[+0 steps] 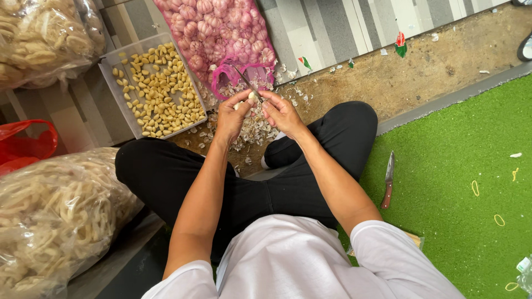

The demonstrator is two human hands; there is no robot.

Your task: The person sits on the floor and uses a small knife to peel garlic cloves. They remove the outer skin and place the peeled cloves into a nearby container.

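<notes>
I sit cross-legged in black trousers. My left hand [234, 113] holds a pale garlic clove [251, 98] at its fingertips. My right hand [280, 111] grips a small knife [246, 82] whose blade points up and left against the clove. Both hands hover over a heap of papery garlic skins [252, 130] on the floor. Just ahead lies a pink mesh sack of garlic bulbs [219, 30]. To its left stands a clear tray [108, 65] filled with peeled yellowish cloves [160, 91].
A second knife with a brown handle [388, 180] lies on the green turf mat [460, 182] at my right, with rubber bands [475, 187] scattered near it. Clear bags of pale crackers [50, 216] sit at left; a red plastic bag [22, 144] lies between them.
</notes>
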